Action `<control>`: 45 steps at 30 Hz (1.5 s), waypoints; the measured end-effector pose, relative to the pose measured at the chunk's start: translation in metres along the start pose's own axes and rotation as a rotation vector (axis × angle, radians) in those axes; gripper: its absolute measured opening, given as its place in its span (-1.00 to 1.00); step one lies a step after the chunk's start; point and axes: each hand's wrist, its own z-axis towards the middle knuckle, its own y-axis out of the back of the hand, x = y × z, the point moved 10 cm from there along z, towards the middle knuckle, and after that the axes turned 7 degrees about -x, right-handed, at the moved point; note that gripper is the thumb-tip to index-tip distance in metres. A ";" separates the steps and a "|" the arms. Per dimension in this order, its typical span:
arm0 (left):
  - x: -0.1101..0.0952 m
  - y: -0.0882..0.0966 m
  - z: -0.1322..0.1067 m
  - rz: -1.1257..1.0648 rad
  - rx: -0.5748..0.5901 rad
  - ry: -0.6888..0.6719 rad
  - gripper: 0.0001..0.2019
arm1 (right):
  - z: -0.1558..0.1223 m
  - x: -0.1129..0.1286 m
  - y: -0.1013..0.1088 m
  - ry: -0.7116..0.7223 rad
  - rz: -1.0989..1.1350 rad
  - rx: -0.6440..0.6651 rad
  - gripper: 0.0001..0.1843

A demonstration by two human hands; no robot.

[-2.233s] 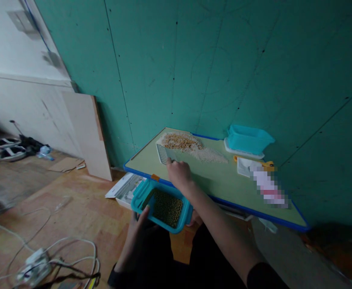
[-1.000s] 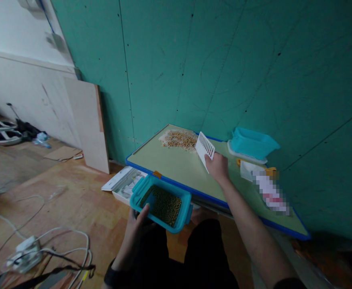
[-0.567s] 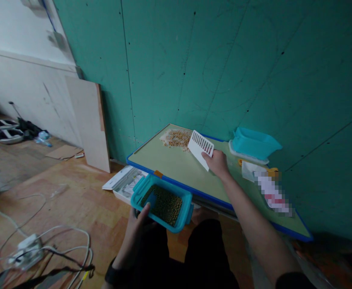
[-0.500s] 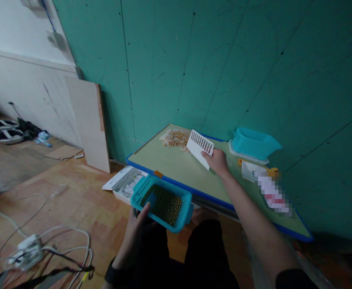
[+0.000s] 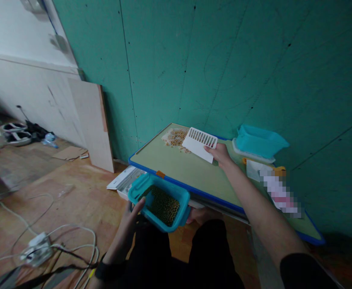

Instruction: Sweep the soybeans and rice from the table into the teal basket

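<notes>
My left hand grips the near left corner of a teal plastic box full of small green beans, held just below the table's front edge. My right hand reaches over the green table and pinches a flat white slotted scraper. The scraper lies low over the tabletop, its far left end next to a pile of yellow beans at the table's back left corner.
A second teal box sits on a white lid at the back of the table, with a white tray and a blurred packet to its right. A white drawer lies open under the table. Cables and a power strip cover the floor at left.
My right hand swept the scraper rightward from the bean pile, lifted it, then swung it back left and tipped it flatter. The white grain seen earlier beside the yellow beans no longer shows.
</notes>
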 end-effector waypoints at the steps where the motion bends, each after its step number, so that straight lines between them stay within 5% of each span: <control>1: -0.002 0.002 0.000 0.021 -0.005 -0.008 -0.30 | 0.000 -0.001 -0.002 -0.016 0.018 0.000 -0.68; 12: -0.007 0.006 0.008 0.011 0.022 -0.040 -0.30 | 0.006 -0.006 -0.027 -0.051 0.083 -0.045 -0.68; 36: 0.004 -0.003 0.008 0.002 -0.020 -0.001 -0.30 | 0.027 0.002 -0.075 -0.023 0.208 0.162 -0.67; 45: 0.002 -0.009 0.002 -0.008 0.047 -0.026 -0.30 | 0.030 -0.002 -0.091 -0.099 0.270 0.188 -0.68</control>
